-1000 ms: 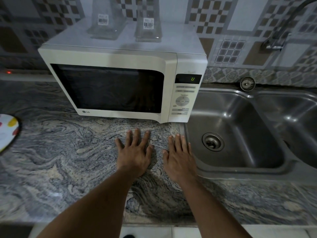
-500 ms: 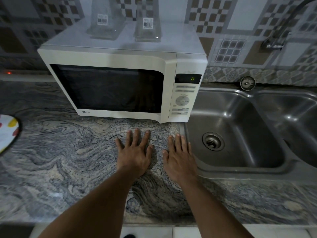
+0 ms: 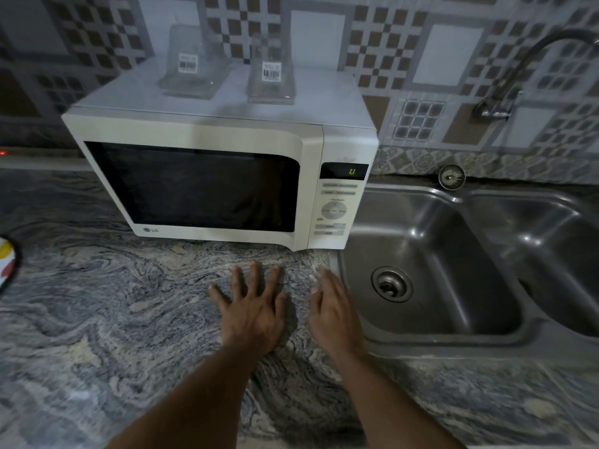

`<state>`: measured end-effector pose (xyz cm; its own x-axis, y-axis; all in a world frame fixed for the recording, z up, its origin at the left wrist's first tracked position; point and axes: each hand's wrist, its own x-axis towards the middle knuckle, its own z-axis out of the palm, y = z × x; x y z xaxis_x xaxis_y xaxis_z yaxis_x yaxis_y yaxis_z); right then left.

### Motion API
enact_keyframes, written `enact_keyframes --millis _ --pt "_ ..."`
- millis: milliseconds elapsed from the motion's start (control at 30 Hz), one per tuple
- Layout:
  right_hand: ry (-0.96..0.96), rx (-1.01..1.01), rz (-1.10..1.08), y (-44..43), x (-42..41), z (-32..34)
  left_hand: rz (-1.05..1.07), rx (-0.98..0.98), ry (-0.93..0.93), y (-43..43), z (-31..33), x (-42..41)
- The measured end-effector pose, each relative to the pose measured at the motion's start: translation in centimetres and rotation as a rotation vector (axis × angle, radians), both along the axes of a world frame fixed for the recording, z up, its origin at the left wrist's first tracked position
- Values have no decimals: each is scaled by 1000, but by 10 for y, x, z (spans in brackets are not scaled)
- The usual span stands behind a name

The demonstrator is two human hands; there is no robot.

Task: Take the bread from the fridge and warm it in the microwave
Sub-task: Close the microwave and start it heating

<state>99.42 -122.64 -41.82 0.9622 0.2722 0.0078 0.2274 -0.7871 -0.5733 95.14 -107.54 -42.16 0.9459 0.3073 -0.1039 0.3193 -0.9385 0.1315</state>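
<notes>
A white microwave (image 3: 207, 186) stands on the marbled stone counter (image 3: 97, 319) with its dark door closed and a green digit lit on its display (image 3: 351, 171). In front of it my left hand (image 3: 252, 312) lies flat on the counter, fingers spread, holding nothing. My right hand (image 3: 335, 314) is beside it near the sink's edge, fingers extended and slightly blurred, also holding nothing. No bread and no fridge are in view.
Two clear plastic containers (image 3: 191, 64) (image 3: 271, 76) with barcode labels sit on top of the microwave. A steel double sink (image 3: 453, 325) lies to the right, with a tap (image 3: 525, 69) above. A colourful plate edge (image 3: 6, 260) shows at far left.
My right hand has lifted or tilted slightly off the counter, its fingers now blurred. The left hand stays flat in place.
</notes>
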Motion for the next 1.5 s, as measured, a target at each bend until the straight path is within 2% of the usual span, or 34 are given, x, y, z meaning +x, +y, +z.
enact_keyframes --millis 100,233,467,1233,1433,1500 --pt "8 269 -198 9 14 12 9 -3 -12 -2 -1 3" --pt "-22 430 -368 16 55 43 17 8 -16 -3 -2 1" --pt "-143 342 -375 15 86 51 15 -13 -25 -3 0 1" --pt "-149 282 -401 19 87 56 29 -8 -9 -4 2 2" --pt "-57 188 -295 15 77 74 9 -10 59 -2 3 6" --pt "-83 163 -237 13 68 87 -4 -10 117 0 7 12"
